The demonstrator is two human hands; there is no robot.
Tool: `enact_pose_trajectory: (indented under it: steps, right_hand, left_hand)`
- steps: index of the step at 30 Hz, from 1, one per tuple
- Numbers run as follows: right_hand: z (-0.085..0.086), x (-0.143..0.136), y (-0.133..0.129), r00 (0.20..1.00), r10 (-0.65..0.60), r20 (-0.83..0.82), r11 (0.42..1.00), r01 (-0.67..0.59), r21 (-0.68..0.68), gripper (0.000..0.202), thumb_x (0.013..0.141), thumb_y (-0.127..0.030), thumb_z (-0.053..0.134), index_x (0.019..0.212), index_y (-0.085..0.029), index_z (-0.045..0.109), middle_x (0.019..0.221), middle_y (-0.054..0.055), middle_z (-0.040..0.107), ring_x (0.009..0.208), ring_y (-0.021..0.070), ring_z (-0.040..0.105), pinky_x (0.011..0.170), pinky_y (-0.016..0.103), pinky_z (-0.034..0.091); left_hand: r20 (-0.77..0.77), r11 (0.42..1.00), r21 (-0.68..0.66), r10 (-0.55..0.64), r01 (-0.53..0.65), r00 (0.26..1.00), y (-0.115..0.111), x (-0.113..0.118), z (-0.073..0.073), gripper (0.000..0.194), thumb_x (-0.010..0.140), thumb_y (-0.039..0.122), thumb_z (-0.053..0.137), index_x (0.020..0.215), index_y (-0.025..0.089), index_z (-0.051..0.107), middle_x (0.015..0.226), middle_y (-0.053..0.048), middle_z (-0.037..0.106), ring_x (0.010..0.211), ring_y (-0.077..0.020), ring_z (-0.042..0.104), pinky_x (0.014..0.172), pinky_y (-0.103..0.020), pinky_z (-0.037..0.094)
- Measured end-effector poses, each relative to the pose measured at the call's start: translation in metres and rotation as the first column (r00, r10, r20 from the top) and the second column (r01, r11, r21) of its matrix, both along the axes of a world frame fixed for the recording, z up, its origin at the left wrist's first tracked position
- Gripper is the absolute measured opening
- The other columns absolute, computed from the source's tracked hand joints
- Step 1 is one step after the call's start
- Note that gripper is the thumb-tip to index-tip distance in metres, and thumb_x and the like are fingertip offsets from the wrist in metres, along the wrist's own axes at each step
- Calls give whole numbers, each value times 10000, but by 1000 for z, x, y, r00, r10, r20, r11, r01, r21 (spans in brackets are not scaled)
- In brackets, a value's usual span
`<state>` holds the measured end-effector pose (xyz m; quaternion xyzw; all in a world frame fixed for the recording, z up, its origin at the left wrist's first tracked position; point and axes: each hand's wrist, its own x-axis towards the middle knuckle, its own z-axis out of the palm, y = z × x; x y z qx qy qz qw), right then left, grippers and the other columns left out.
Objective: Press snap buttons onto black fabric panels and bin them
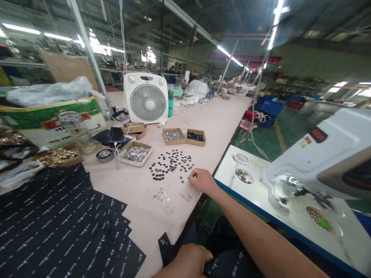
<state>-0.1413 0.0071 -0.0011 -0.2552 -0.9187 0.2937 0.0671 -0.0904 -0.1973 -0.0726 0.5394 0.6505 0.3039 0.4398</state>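
Note:
My right hand point(201, 180) is closed in a pinch over the table, at the right edge of the scattered black buttons point(174, 161); anything between the fingertips is too small to make out. Low in the view my left hand point(189, 260) is wrapped on a dark printed cloth piece point(227, 263) near the table's front edge. Small silver rings point(160, 194) lie in a loose pile in front of the buttons. More dark printed cloth pieces point(63, 224) are stacked on the left.
Small boxes of silver parts point(136, 153) and black parts point(196, 137) stand behind the buttons, with a white fan point(148, 98) farther back. A phone point(116, 135) lies left. A white machine point(321, 154) stands at the right on its own table.

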Motion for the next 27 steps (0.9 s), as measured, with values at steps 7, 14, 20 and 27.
enact_pose_trajectory:
  steps: [7,14,20,27]
  right_hand:
    - [10,85,-33,996,-57,-68,863,15,-504,98,819,-275,599,793,-181,594,626,11,707,594,159,698,556,223,501]
    - [-18,185,-71,957,-243,-156,741,80,-667,130,738,-185,702,841,-171,624,782,5,711,680,130,653,626,230,488]
    - [-27,237,-103,954,-269,-134,784,136,-606,106,774,-99,678,844,-179,669,778,-15,705,714,125,653,668,228,498]
    - [-18,265,-127,921,-329,-208,762,129,-635,193,786,-76,716,927,-205,688,849,-30,739,775,123,703,724,221,543]
  left_hand:
    - [-75,999,34,-15,17,997,-12,5,9,39,663,208,618,681,217,584,765,2,649,679,-164,594,549,-267,309]
    - [-329,978,96,-146,187,933,-25,11,32,153,697,123,534,826,206,534,884,-10,638,782,-164,603,647,-271,367]
    - [-636,921,98,-232,376,736,-37,30,34,399,690,111,538,1079,193,566,954,-56,622,853,-243,588,708,-363,445]
    - [-683,795,432,-20,427,730,-48,45,48,305,840,153,460,1123,140,572,855,-72,611,734,-238,536,606,-373,395]
